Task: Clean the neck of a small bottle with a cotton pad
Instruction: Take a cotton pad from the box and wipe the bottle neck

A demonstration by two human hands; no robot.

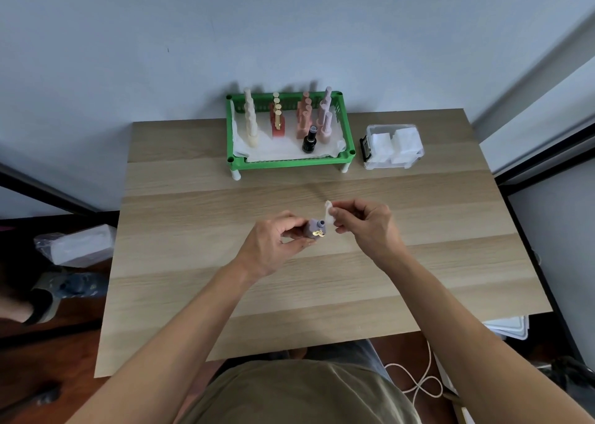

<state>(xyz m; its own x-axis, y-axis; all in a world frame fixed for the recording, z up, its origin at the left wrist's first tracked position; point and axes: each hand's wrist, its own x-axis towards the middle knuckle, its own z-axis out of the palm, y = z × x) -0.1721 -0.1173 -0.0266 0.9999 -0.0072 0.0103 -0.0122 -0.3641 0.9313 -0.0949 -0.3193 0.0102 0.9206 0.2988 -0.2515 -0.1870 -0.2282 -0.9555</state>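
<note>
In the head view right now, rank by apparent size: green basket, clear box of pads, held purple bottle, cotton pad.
1. green basket
2. clear box of pads
3. purple bottle
4. cotton pad
Bottle and pad are partly hidden by fingers, so their order is unsure.

Uncapped lilac bottle (315,229) tilted, white cotton pad (329,212) beside neck

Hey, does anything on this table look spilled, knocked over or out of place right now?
Nothing stands out. The left hand holds the small purple bottle uncapped, and the right hand holds the cotton pad beside its neck. Bottles in the green basket stand upright, and no spill shows on the table.
</note>
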